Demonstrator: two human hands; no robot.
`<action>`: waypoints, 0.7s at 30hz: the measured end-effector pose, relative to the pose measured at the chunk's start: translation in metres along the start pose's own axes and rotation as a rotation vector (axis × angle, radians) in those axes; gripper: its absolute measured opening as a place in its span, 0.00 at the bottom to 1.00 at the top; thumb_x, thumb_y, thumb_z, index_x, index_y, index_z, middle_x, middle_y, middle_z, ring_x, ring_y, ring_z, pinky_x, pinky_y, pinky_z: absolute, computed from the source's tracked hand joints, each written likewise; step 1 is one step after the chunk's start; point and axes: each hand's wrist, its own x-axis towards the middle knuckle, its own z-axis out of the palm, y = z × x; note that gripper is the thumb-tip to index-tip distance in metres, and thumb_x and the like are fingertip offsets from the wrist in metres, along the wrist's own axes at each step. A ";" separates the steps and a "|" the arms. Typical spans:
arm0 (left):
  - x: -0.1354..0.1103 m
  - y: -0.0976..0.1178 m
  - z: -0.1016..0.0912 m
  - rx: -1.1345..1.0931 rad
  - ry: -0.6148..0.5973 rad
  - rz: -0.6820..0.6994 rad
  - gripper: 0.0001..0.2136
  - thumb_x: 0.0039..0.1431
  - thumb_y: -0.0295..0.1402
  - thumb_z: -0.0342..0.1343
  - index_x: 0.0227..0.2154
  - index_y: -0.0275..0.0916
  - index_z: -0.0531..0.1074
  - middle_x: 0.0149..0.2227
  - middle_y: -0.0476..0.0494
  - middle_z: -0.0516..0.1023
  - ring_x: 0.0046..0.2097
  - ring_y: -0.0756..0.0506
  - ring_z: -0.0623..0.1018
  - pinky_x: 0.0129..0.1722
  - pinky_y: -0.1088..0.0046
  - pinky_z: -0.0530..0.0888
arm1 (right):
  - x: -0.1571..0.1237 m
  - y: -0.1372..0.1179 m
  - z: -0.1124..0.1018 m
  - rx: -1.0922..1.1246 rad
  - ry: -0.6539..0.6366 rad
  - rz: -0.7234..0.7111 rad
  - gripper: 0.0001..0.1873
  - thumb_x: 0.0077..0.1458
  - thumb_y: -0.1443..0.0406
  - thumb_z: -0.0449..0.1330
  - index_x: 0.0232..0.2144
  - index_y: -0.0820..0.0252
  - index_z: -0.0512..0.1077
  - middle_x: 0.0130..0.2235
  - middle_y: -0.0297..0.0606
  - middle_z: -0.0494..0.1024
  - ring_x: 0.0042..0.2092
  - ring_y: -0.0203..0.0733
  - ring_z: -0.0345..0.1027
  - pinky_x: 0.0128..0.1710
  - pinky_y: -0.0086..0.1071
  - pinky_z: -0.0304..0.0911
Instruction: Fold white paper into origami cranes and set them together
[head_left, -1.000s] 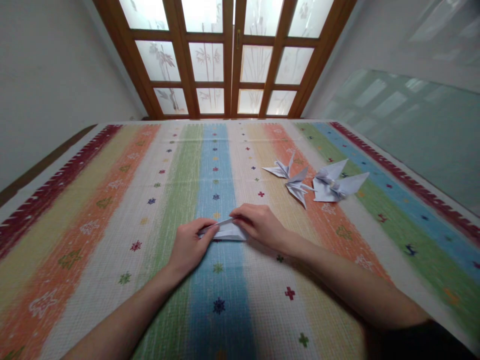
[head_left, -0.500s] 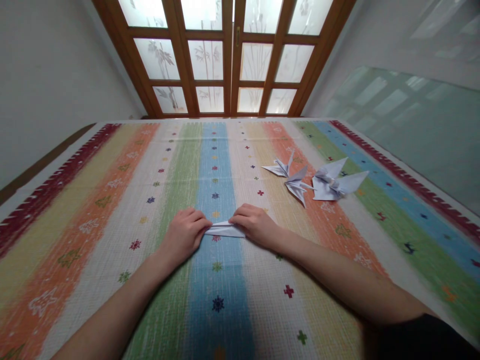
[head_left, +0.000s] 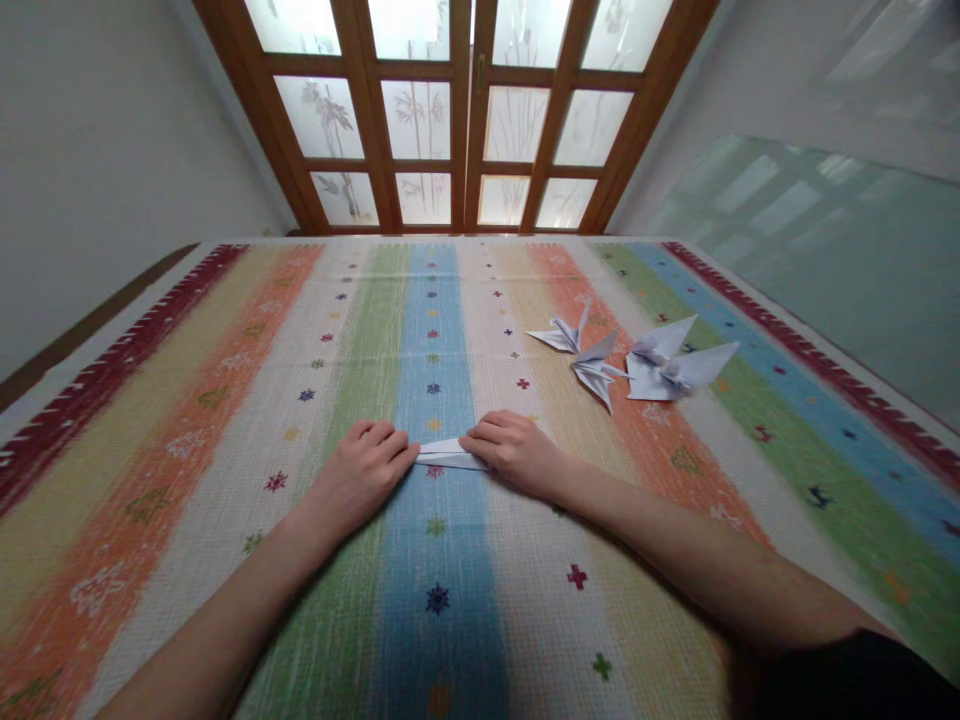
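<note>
A narrow piece of folded white paper [head_left: 448, 455] lies on the blue stripe of the tablecloth, stretched between my two hands. My left hand [head_left: 373, 460] is closed, its thumb and fingers pinching the paper's left end. At the other end, my right hand [head_left: 514, 452] grips the paper with fingers bent together, covering that tip. A crease runs along the length of the paper. Both of its ends are partly hidden under my fingers.
Several folded paper cranes stand to the right: a small crane [head_left: 562, 330], another crane [head_left: 598, 372] touching close by, and a larger winged paper shape [head_left: 679, 365]. Beneath is a striped tablecloth [head_left: 330, 590]. Wooden glazed doors [head_left: 459, 120] rise beyond the table.
My left hand has shifted slightly left along the paper, showing a bit more of its left end. The paper looks a little narrower. The cranes have stayed put.
</note>
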 end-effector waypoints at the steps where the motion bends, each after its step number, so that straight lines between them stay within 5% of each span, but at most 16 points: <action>1: -0.002 0.000 0.000 -0.003 0.006 -0.005 0.11 0.66 0.25 0.47 0.39 0.36 0.76 0.32 0.43 0.76 0.35 0.41 0.71 0.36 0.63 0.64 | 0.000 0.000 0.001 0.009 0.015 0.013 0.13 0.66 0.69 0.50 0.38 0.63 0.74 0.33 0.41 0.77 0.36 0.43 0.67 0.36 0.34 0.60; 10: -0.008 -0.001 0.006 -0.152 0.022 -0.116 0.11 0.63 0.27 0.51 0.42 0.39 0.77 0.35 0.41 0.77 0.38 0.40 0.71 0.37 0.63 0.66 | -0.001 0.002 0.008 0.172 0.152 0.143 0.13 0.65 0.70 0.50 0.43 0.63 0.74 0.36 0.42 0.78 0.38 0.42 0.67 0.37 0.33 0.62; 21: -0.005 0.001 0.007 -0.185 0.164 -0.165 0.12 0.66 0.30 0.49 0.47 0.36 0.74 0.41 0.38 0.78 0.41 0.41 0.73 0.41 0.62 0.68 | 0.006 0.005 0.013 0.340 0.149 0.434 0.09 0.62 0.66 0.57 0.34 0.62 0.77 0.35 0.42 0.77 0.38 0.41 0.69 0.40 0.32 0.63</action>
